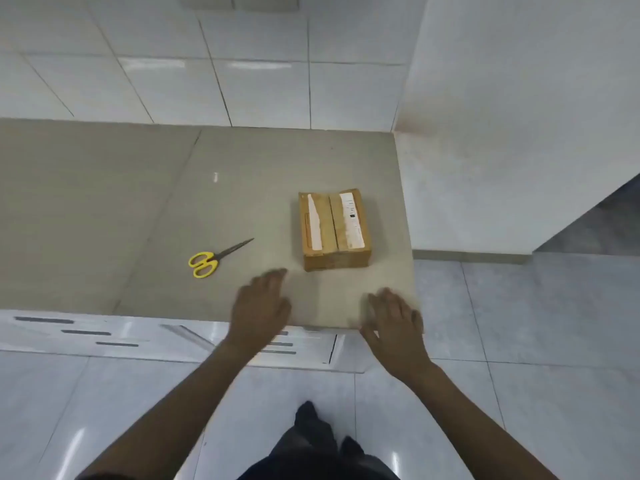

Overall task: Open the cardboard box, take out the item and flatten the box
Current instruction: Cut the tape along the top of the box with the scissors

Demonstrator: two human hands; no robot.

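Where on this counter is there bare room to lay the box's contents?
Left of the yellow scissors the counter is bare, as is the strip behind the cardboard box. It is crowded near the front edge, by both hands.

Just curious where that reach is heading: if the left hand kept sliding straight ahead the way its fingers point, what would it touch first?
Probably the cardboard box: the left hand points toward its near left corner, though it might slip just past.

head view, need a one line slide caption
Both hands, left and right, open and empty, reach toward a closed box on the counter; scissors lie to its left.
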